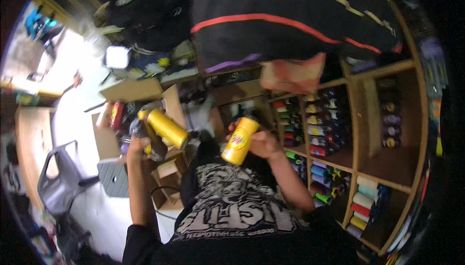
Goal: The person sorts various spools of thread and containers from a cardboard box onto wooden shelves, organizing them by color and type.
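My right hand point(266, 145) is closed around a yellow thread spool point(240, 141) with a round red-and-yellow label, held tilted in front of my chest. To the left, my left hand point(139, 145) is closed beside a second yellow spool point(167, 128), which slants down to the right and seems to be in its grip. A dark spool point(157, 149) shows just under that one. Blur hides the left fingertips. Behind the left hand stands an open cardboard box point(131, 91) with red and dark spools point(116, 115) inside.
Wooden shelves point(356, 134) on the right hold rows of coloured thread spools point(323, 124). Dark fabric with coloured stripes point(266, 37) hangs at the top. A grey chair point(63, 182) and a grey drawer unit point(114, 179) stand on the left.
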A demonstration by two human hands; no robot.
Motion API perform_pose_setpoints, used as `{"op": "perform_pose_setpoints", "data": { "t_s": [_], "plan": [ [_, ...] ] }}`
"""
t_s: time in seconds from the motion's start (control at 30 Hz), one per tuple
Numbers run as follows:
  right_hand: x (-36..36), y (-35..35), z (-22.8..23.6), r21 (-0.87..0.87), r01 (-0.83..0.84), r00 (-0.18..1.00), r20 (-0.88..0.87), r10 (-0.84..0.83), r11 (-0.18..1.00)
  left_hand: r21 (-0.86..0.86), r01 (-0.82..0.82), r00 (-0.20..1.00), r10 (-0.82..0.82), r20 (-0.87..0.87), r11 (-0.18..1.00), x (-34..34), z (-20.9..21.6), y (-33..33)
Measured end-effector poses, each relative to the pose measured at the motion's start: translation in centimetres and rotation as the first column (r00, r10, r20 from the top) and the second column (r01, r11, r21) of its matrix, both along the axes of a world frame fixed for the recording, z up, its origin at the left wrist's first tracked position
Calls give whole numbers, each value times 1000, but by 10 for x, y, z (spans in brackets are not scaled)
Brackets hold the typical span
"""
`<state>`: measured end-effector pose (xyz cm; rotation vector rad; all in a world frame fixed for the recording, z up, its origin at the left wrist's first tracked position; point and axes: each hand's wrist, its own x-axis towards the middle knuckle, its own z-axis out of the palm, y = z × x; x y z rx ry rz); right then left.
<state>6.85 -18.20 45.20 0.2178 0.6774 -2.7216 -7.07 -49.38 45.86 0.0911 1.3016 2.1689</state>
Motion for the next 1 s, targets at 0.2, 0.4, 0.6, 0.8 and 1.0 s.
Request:
{"op": "perform_pose_setpoints", "data": {
  "t_s": [0.2, 0.4, 0.6, 0.8, 1.0],
  "plan": [
    [34, 51, 53, 54, 384, 916, -152, -373, 922, 306, 158, 960, -219, 176, 939, 45, 8, 96],
    [79, 150, 127, 408, 868, 400, -238, -885, 283, 409, 264, 890, -384, 246, 873, 74, 13, 187],
    [83, 323, 162, 635, 696, 183, -609, -772, -336, 394, 332, 809, -473, 349, 857, 102, 10, 235],
    [71, 473, 146, 652, -141, 524, -589, -615, -745, 367, 370, 807, -491, 327, 853, 122, 30, 269],
    [90, 597, 83, 131, -236, 632, -732, -255, -963, 387, 305, 824, -444, 351, 870, 142, 19, 286]
  ]
}}
